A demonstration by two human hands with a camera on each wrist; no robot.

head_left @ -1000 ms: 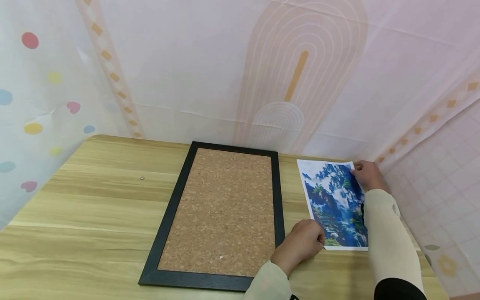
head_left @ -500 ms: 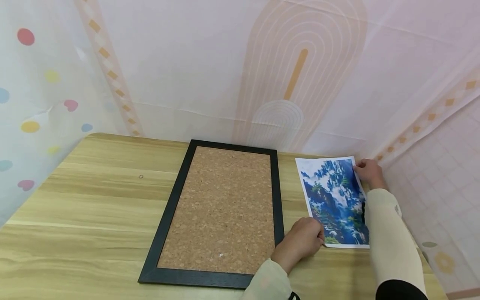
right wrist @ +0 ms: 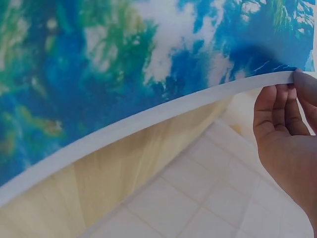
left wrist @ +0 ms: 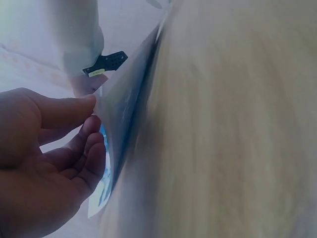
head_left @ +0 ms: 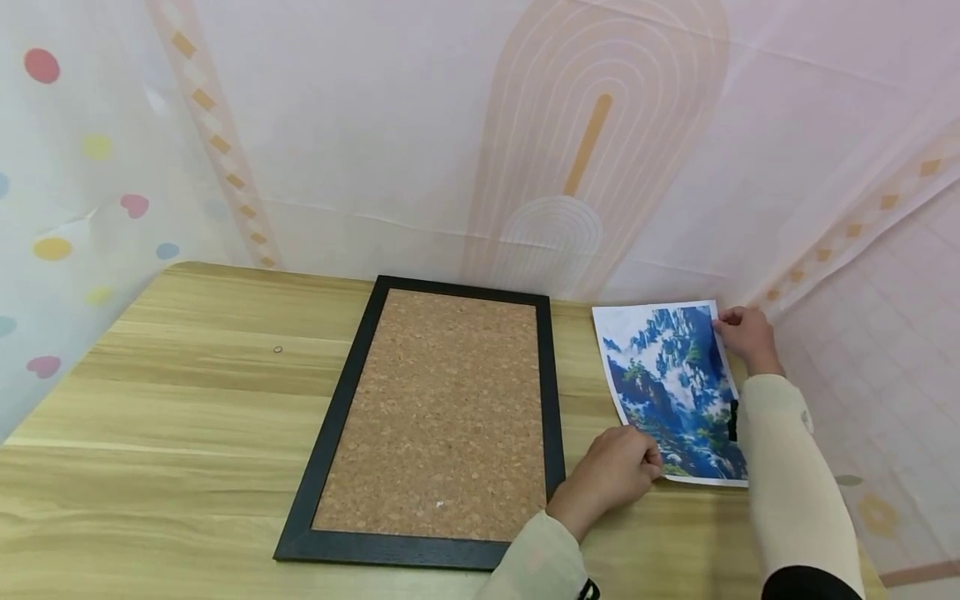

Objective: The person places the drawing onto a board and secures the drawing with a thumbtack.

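A printed landscape picture (head_left: 671,387), blue, green and white, is lifted slightly off the wooden table (head_left: 187,400) at the right. My left hand (head_left: 618,467) pinches its near left corner, thumb over the edge (left wrist: 106,144). My right hand (head_left: 738,333) pinches the far right corner, and the sheet (right wrist: 124,64) bends upward in the right wrist view with fingers (right wrist: 280,106) under its white border. A cork board in a black frame (head_left: 442,412) lies flat just left of the picture.
Patterned cloth walls (head_left: 480,142) close in the table at the back and on both sides. A tiled cloth wall (head_left: 885,358) stands close to the picture's right. A tiny ring-like speck (head_left: 278,349) lies on the table's left part.
The picture's far end has risen and shifted slightly away from me, both hands still pinching its corners. The cork board has not moved.
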